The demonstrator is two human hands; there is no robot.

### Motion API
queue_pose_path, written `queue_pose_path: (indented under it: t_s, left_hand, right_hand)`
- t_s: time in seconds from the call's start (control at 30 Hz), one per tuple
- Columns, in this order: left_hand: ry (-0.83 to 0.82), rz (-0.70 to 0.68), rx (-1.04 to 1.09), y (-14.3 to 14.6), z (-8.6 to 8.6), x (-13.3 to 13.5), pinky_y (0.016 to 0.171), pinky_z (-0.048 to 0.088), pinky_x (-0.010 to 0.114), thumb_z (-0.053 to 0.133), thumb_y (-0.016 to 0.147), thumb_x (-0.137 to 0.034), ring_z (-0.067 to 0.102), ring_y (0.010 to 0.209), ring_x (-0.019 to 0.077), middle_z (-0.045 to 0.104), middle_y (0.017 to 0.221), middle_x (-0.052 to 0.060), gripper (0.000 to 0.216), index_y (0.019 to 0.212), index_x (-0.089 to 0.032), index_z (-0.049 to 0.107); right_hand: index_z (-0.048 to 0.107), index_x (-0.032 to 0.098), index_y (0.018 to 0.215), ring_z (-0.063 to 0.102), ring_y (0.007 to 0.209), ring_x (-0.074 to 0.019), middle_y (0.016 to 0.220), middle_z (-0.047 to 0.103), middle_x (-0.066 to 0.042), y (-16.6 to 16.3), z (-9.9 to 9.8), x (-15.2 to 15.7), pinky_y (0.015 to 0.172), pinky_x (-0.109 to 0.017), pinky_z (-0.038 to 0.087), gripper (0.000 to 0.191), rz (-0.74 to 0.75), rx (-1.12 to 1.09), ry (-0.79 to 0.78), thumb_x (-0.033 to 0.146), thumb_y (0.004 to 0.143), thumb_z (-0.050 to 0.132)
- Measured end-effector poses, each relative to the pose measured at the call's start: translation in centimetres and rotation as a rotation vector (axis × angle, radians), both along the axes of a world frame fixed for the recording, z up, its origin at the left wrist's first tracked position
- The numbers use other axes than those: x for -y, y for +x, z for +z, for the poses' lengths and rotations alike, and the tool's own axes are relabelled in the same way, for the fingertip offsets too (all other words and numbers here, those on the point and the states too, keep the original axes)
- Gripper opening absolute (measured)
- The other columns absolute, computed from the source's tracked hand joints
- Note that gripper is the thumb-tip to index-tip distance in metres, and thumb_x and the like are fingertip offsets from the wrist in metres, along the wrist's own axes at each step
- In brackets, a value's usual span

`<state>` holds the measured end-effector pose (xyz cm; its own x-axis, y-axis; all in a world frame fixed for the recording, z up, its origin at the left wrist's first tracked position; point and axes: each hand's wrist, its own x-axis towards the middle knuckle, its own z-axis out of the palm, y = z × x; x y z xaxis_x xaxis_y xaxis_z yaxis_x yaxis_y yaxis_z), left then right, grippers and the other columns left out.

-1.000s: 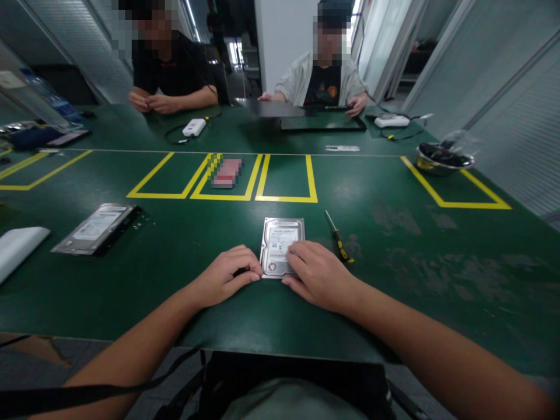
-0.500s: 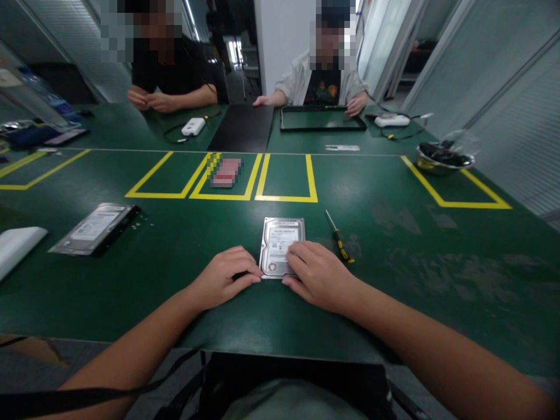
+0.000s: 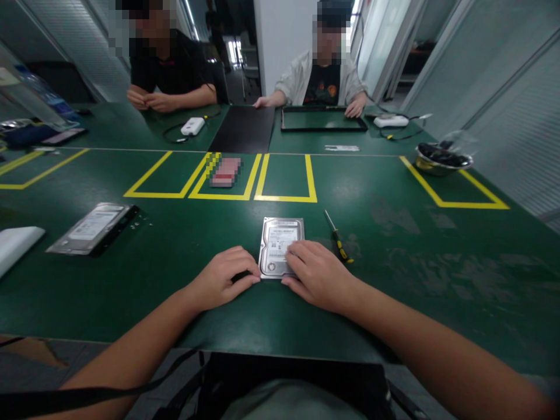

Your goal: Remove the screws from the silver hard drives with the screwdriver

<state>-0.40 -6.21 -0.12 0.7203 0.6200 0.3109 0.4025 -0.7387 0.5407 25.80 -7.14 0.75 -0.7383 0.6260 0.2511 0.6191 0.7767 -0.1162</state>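
A silver hard drive (image 3: 273, 245) with a white label lies flat on the green table in front of me, label side up. My left hand (image 3: 227, 277) rests on the table, its curled fingertips and thumb against the drive's lower left corner. Over the lower right part of the drive lies my right hand (image 3: 317, 274), fingers bent on the label's edge and thumb near the bottom edge. Together the hands hold the drive from both sides. A yellow and black screwdriver (image 3: 339, 242) lies just right of it, shaft pointing away from me.
A second hard drive (image 3: 90, 228) lies at the left near small loose bits, beside a white object (image 3: 17, 242). Yellow tape outlines (image 3: 286, 199) cross the table. A metal bowl (image 3: 441, 163) of dark items stands far right. Two people sit opposite, near a black panel (image 3: 242, 128) and frame (image 3: 324, 129).
Almost nothing differs. The view has shifted very slightly; both hands stay at the hard drive, which has kept its place.
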Motion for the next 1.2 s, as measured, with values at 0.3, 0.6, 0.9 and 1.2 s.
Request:
queue_pose_path:
  t_s: [0.3, 0.6, 0.9, 1.2]
  left_hand:
    - [-0.021, 0.027, -0.004, -0.1, -0.1, 0.1, 0.078, 0.047, 0.031, 0.059, 0.091, -0.022, 0.060, 0.085, 0.0169, 0.068, 0.088, 0.005, 0.008, 0.093, -0.018, 0.065]
    - [-0.042, 0.030, 0.006, 0.1, 0.0, 0.1, 0.077, 0.046, 0.031, 0.060, 0.088, -0.019, 0.059, 0.082, 0.0163, 0.066, 0.086, 0.004, 0.004, 0.089, -0.018, 0.063]
    - [-0.048, 0.024, 0.004, 0.1, 0.0, 0.1, 0.078, 0.044, 0.031, 0.060, 0.088, -0.018, 0.058, 0.083, 0.0164, 0.066, 0.087, 0.004, 0.004, 0.090, -0.018, 0.063]
    - [-0.047, 0.014, 0.012, 0.3, 0.0, 0.0, 0.077, 0.043, 0.030, 0.059, 0.089, -0.017, 0.058, 0.081, 0.0158, 0.066, 0.085, 0.003, 0.004, 0.088, -0.017, 0.063]
  right_hand:
    - [0.064, 0.013, 0.104, 0.053, 0.103, -0.0291, 0.109, 0.063, -0.016, 0.4, 1.1, -0.2, 0.087, -0.044, 0.044, 0.034, -0.085, 0.018, 0.092, 0.041, 0.096, 0.046]
    - [0.060, 0.014, 0.095, 0.061, 0.081, -0.0308, 0.092, 0.063, -0.018, 3.1, 3.1, -1.1, 0.060, -0.038, 0.044, 0.018, -0.684, 0.335, 0.114, 0.023, 0.090, 0.046]
    - [0.058, 0.014, 0.106, 0.071, 0.078, -0.0334, 0.083, 0.069, -0.017, 3.8, 3.8, -1.2, 0.063, -0.043, 0.053, 0.023, -0.767, 0.487, -0.293, 0.020, 0.091, 0.042]
    - [0.051, 0.015, 0.123, 0.072, 0.078, -0.0316, 0.084, 0.071, -0.016, 3.7, 3.5, -1.2, 0.061, -0.039, 0.053, 0.037, -0.681, 0.541, -0.259, 0.011, 0.090, 0.035]
